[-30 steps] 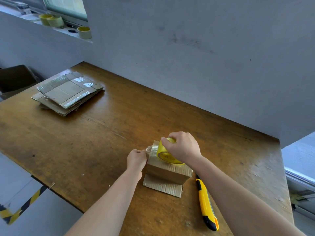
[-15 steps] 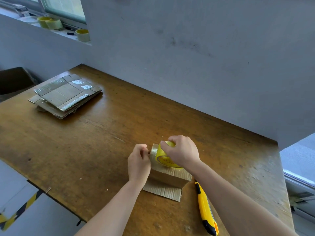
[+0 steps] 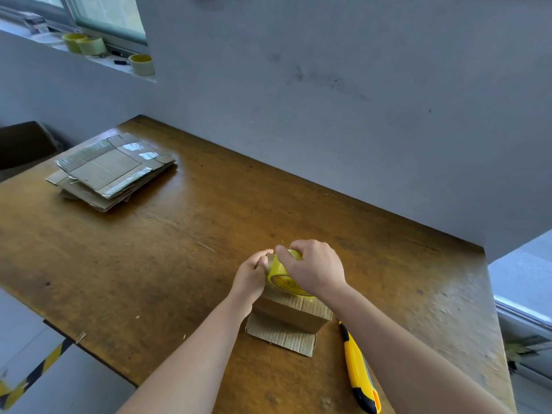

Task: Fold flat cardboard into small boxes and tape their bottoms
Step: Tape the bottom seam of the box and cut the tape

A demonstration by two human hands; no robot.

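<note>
A small folded cardboard box (image 3: 291,316) stands on the wooden table (image 3: 179,249), one loose flap lying flat toward me. On top of it sits a yellow tape roll (image 3: 285,279), which my right hand (image 3: 313,268) grips from above. My left hand (image 3: 252,277) is at the box's left top edge with its fingers curled, pinching at the tape's end beside the roll. The tape end itself is mostly hidden by my fingers.
A yellow and black utility knife (image 3: 357,370) lies right of the box near the table's front edge. A stack of flat cardboard (image 3: 110,171) rests at the far left. Three tape rolls (image 3: 142,64) stand on the window ledge. A grey wall runs behind the table.
My left hand rose from the box's left side to its top edge and closed in on the tape roll. My right hand stayed on the roll.
</note>
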